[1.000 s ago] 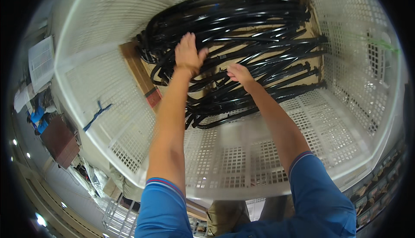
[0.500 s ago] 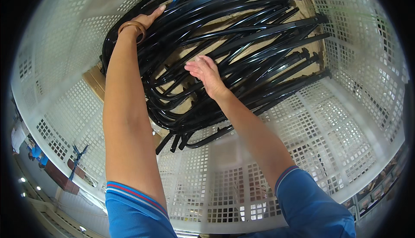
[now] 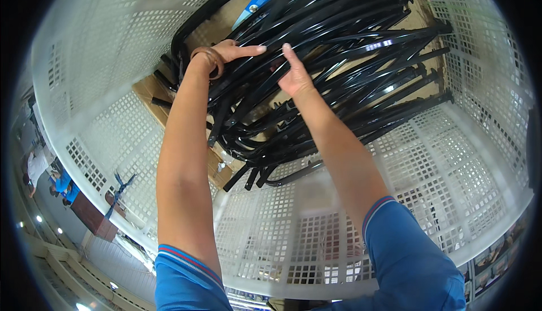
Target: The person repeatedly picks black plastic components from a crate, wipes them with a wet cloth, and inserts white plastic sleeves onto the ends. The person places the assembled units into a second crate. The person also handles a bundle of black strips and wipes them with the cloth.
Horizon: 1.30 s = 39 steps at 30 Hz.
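Note:
A heap of long, bent, glossy black tubes (image 3: 350, 68) fills the bottom of a big white perforated plastic bin (image 3: 446, 181). My left hand (image 3: 234, 52), with a brown band on its wrist, lies flat on the tubes, fingers stretched to the right. My right hand (image 3: 293, 74) rests on the same heap just to the right, index finger raised and pointing up. The two fingertips are a short gap apart. Neither hand visibly grips a tube. Both forearms reach in from below, in blue sleeves.
Brown cardboard (image 3: 152, 93) lines the bin floor under the tubes. A small blue card (image 3: 254, 5) lies at the far end. Beyond the bin's left wall, a floor below shows a person (image 3: 36, 167), blue items and a brown box (image 3: 90, 218).
My view has moved closer into the bin. My left hand shifted right and my right hand moved up, so both now meet on top of the tube heap.

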Each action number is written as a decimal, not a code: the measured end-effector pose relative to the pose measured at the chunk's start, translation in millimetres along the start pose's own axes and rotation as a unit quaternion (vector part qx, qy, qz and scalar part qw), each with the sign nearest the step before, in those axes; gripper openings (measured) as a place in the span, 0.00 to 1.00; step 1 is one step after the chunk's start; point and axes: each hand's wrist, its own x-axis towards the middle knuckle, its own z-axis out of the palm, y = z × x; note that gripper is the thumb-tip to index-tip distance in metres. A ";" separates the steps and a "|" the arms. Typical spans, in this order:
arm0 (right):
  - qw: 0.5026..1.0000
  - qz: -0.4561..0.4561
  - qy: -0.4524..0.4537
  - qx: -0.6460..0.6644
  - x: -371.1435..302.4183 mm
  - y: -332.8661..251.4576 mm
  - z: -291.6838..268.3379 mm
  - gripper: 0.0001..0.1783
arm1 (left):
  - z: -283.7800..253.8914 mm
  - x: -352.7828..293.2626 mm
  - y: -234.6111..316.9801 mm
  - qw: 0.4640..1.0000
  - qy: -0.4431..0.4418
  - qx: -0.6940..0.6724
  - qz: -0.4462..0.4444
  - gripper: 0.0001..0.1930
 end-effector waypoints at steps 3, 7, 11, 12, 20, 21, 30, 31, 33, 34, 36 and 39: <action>0.999 0.024 0.036 -0.014 -16.2 -5.8 -12.1 0.32 | 21.7 -11.5 -4.2 0.999 0.023 0.034 -0.009 0.62; 0.998 -0.007 -0.057 -0.031 -60.8 -10.4 -8.7 0.46 | 66.0 -44.1 -14.0 0.991 -0.054 -0.094 0.080 0.51; 0.997 0.002 -0.028 -0.073 -116.1 -29.1 22.0 0.35 | 96.8 -96.5 -3.4 0.978 -0.058 -0.154 0.127 0.42; 0.997 0.002 0.000 -0.073 -128.3 -31.6 31.8 0.34 | 101.9 -111.9 3.0 0.982 -0.043 -0.147 0.114 0.40; 0.992 0.091 0.045 -0.069 -263.6 -40.0 86.8 0.33 | 138.8 -255.8 56.8 0.942 -0.091 -0.296 0.129 0.35; 0.994 0.076 0.020 -0.070 -280.6 -39.9 95.2 0.32 | 143.6 -276.9 62.8 0.933 -0.071 -0.313 0.162 0.35; 0.996 0.064 0.031 -0.054 -455.2 -39.4 172.1 0.28 | 189.1 -452.1 76.7 0.931 -0.049 -0.320 0.170 0.29; 0.995 0.068 0.031 -0.068 -476.1 -38.6 180.6 0.28 | 194.0 -473.7 74.0 0.935 -0.052 -0.320 0.146 0.28; 0.994 0.068 0.016 -0.089 -521.3 -36.3 195.3 0.27 | 210.4 -519.6 69.4 0.919 -0.049 -0.349 0.178 0.27; 0.994 0.058 0.000 -0.093 -542.8 -34.4 202.1 0.27 | 217.3 -542.7 67.3 0.911 -0.051 -0.371 0.176 0.27; 0.993 0.013 -0.004 -0.114 -584.8 -29.9 213.2 0.27 | 235.1 -582.8 67.0 0.917 -0.024 -0.345 0.199 0.30; 0.992 0.005 -0.060 -0.115 -626.4 -28.5 219.8 0.28 | 256.2 -626.9 62.4 0.917 -0.002 -0.323 0.235 0.32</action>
